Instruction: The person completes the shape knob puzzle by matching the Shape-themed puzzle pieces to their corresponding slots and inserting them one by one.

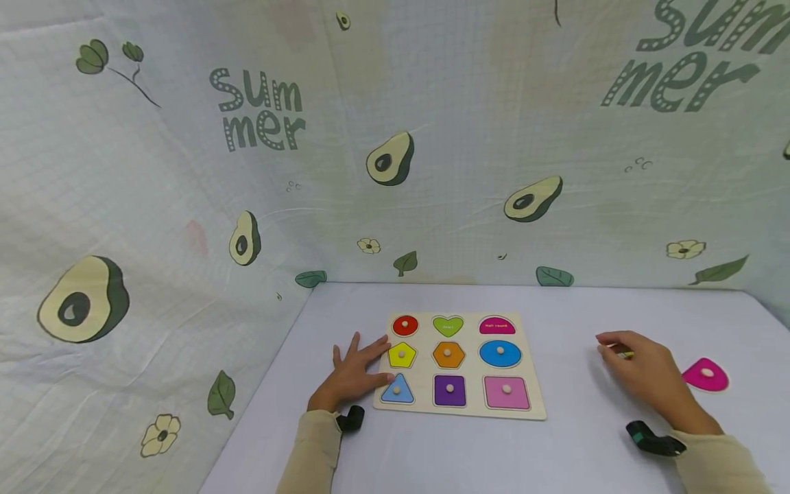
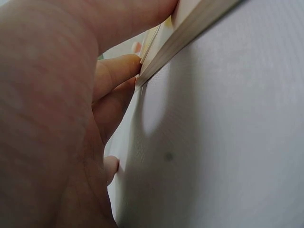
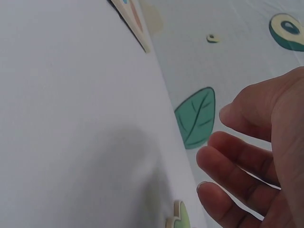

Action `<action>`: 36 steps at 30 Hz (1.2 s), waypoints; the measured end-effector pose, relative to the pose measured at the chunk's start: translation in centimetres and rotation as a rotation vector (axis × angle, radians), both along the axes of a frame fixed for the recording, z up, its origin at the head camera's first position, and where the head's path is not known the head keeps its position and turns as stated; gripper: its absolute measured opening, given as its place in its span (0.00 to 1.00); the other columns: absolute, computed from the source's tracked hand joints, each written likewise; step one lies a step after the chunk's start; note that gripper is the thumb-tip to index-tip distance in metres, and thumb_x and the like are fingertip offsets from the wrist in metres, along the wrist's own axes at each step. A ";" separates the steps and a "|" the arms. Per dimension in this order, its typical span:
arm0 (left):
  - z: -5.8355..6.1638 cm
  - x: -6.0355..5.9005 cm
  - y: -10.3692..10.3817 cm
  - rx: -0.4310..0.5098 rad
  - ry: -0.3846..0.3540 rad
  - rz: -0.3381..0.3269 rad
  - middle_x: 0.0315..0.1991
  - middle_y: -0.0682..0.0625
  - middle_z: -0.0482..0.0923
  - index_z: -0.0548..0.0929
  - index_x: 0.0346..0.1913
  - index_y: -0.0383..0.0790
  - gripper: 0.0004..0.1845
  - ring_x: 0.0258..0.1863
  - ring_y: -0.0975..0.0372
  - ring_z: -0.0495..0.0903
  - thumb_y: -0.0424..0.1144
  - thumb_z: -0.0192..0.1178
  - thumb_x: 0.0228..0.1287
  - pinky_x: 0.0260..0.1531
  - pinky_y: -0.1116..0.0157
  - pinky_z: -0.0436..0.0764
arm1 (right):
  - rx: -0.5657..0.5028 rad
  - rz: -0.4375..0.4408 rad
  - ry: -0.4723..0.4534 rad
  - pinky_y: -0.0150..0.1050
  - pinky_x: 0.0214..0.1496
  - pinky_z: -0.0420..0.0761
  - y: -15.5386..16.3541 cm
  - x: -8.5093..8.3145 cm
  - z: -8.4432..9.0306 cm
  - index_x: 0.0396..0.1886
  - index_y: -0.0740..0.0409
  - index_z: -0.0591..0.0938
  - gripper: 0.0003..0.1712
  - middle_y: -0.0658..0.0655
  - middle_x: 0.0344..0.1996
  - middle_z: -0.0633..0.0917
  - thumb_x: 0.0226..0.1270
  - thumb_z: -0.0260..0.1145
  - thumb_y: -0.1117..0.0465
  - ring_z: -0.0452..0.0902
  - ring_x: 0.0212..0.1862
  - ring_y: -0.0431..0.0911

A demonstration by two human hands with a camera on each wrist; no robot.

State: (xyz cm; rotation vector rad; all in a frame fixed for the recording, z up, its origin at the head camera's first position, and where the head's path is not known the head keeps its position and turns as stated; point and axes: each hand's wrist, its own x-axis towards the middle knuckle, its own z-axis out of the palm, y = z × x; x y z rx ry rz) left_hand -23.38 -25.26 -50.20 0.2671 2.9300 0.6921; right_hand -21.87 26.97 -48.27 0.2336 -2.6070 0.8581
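Note:
A wooden shape puzzle board (image 1: 535,406) lies on the white table. It holds a red circle (image 1: 404,325), a yellow pentagon, an orange hexagon, a blue oval, a blue triangle, a purple square and a pink square, each with a peg. The green heart recess (image 1: 448,325) and the pink half-round recess (image 1: 496,325) show no peg. My left hand (image 1: 352,374) lies flat, fingers touching the board's left edge (image 2: 190,28). My right hand (image 1: 642,374) hovers right of the board with relaxed fingers (image 3: 237,156). A green piece (image 3: 178,217) lies by its fingertips (image 1: 626,355).
A pink half-round piece (image 1: 705,375) lies on the table just right of my right hand. Avocado-print cloth (image 1: 395,158) walls the table at the back and on the left. The table's back edge runs a little behind the board.

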 end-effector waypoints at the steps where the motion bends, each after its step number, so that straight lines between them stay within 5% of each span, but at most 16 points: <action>1: 0.0 0.0 0.0 0.001 -0.001 0.000 0.76 0.62 0.60 0.70 0.74 0.60 0.41 0.79 0.44 0.34 0.63 0.66 0.57 0.66 0.33 0.23 | 0.002 -0.008 -0.012 0.23 0.31 0.73 0.3 0.0 0.0 0.47 0.63 0.86 0.13 0.60 0.38 0.87 0.64 0.72 0.62 0.77 0.35 0.35; 8: -0.1 -0.2 -0.1 0.006 0.000 0.002 0.76 0.62 0.60 0.70 0.74 0.60 0.41 0.79 0.44 0.34 0.63 0.67 0.56 0.66 0.33 0.23 | 0.000 -0.063 -0.084 0.23 0.29 0.72 2.1 0.2 -0.1 0.51 0.66 0.83 0.17 0.66 0.42 0.86 0.67 0.69 0.60 0.81 0.43 0.60; 16: -0.3 -0.1 -0.1 -0.001 -0.006 0.007 0.76 0.62 0.60 0.70 0.74 0.60 0.41 0.79 0.44 0.34 0.64 0.67 0.56 0.66 0.32 0.23 | 0.004 -0.087 -0.105 0.30 0.29 0.70 3.4 0.6 0.3 0.53 0.65 0.83 0.20 0.66 0.42 0.87 0.68 0.68 0.56 0.79 0.42 0.55; 23: -0.2 -0.1 0.0 0.003 -0.012 0.015 0.76 0.62 0.60 0.70 0.74 0.60 0.42 0.79 0.44 0.34 0.64 0.67 0.56 0.66 0.34 0.22 | -0.006 -0.126 -0.262 0.46 0.34 0.74 4.5 0.8 1.0 0.60 0.67 0.77 0.26 0.73 0.52 0.82 0.74 0.62 0.51 0.75 0.50 0.68; 28: -0.2 -0.1 0.0 -0.003 -0.010 0.017 0.76 0.62 0.60 0.70 0.74 0.61 0.42 0.79 0.44 0.34 0.64 0.66 0.56 0.67 0.34 0.23 | 0.006 -0.131 -0.263 0.47 0.34 0.74 5.6 0.7 0.6 0.59 0.68 0.78 0.27 0.75 0.51 0.81 0.73 0.63 0.51 0.74 0.50 0.69; 36: -0.2 -0.1 -0.1 0.024 0.014 -0.020 0.76 0.61 0.61 0.71 0.74 0.57 0.41 0.79 0.43 0.35 0.61 0.67 0.56 0.66 0.32 0.24 | -0.003 -0.163 -0.277 0.64 0.45 0.71 6.4 0.3 -0.4 0.59 0.71 0.77 0.29 0.77 0.54 0.79 0.74 0.62 0.49 0.70 0.53 0.71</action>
